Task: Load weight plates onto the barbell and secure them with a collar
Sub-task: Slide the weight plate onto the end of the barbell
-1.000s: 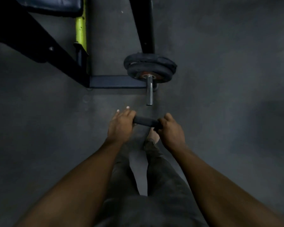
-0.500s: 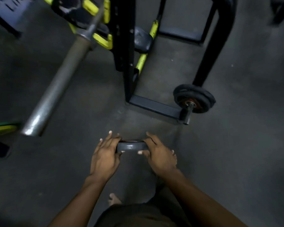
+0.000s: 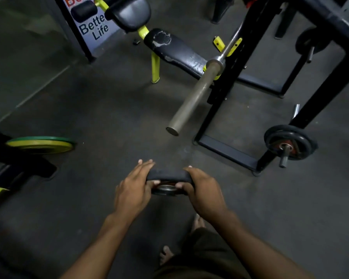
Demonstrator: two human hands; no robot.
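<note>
Grey floor (image 3: 113,109), black round plate (image 3: 168,175)

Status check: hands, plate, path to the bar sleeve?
Left hand and right hand grip small black plate by its edges. Bar sleeve bare, plate short of its end. Nothing between them.

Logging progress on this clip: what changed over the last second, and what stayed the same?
The view swung up from the storage peg to the bare barbell sleeve. The small weight plate tipped, showing its centre hole. The left hand and right hand still grip its two sides; nothing released.
</note>
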